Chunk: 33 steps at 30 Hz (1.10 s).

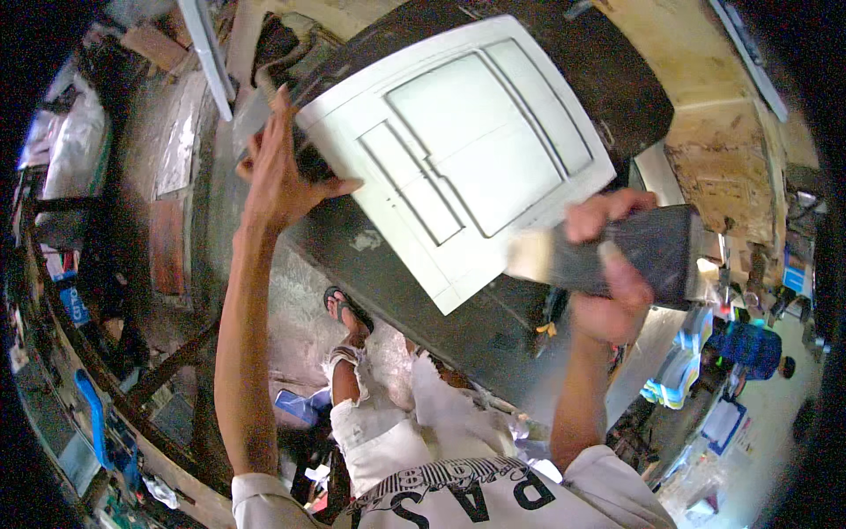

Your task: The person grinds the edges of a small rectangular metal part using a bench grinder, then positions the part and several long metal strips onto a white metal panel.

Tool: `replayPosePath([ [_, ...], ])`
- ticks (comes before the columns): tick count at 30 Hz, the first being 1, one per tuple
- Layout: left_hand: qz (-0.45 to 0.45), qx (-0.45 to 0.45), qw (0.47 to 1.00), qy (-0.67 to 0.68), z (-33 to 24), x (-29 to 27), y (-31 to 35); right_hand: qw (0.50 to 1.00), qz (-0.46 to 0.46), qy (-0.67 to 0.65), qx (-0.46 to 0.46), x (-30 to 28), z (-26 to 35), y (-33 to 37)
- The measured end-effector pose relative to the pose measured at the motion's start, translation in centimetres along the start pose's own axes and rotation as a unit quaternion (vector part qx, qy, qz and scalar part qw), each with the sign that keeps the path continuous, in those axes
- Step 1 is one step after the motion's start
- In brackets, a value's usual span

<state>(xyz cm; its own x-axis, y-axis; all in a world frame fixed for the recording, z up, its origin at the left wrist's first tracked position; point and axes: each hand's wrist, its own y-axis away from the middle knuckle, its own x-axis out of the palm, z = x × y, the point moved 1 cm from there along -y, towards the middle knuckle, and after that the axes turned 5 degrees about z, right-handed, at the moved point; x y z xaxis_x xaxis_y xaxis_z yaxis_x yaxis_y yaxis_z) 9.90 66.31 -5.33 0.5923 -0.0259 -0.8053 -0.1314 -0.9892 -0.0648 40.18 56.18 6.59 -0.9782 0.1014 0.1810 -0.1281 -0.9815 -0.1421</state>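
Observation:
A white panel (pixel 493 132) with dark grooves cut into its face lies tilted on a dark work surface (pixel 414 264). My left hand (pixel 284 167) is at the panel's left corner, fingers apart, with the thumb along the near left edge. I cannot make out how firmly it touches. In my right hand (pixel 617 291) is a wide brush (pixel 639 251) with a dark, broad handle and a pale tip. The fingers are wrapped round the handle, somewhat smeared by motion. The brush's pale end is over the panel's right corner.
Wooden boards (pixel 723 167) stand at the right, beyond the brush. A pale metal bar (pixel 207 57) rises at the upper left. Plastic-wrapped goods (pixel 77 145) lie at the far left. Another person (pixel 749 348) is far off at the right. My sandalled foot (pixel 339 307) shows below the work surface.

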Motion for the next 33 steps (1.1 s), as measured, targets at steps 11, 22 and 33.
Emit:
replayPosePath([
  [11,-0.069,-0.201,0.974,-0.078,-1.3,-0.6,14.4,0.703,-0.114,0.702,-0.023,-10.1,-1.2,7.5],
  [22,-0.279,-0.168,0.892,0.313,-0.1,-11.1,19.1,0.851,0.081,0.437,0.280,-5.2,-5.7,10.2],
  [33,-0.179,-0.126,0.945,0.241,0.4,-3.2,9.0,0.787,0.067,0.530,0.308,-7.5,-5.2,8.3],
])
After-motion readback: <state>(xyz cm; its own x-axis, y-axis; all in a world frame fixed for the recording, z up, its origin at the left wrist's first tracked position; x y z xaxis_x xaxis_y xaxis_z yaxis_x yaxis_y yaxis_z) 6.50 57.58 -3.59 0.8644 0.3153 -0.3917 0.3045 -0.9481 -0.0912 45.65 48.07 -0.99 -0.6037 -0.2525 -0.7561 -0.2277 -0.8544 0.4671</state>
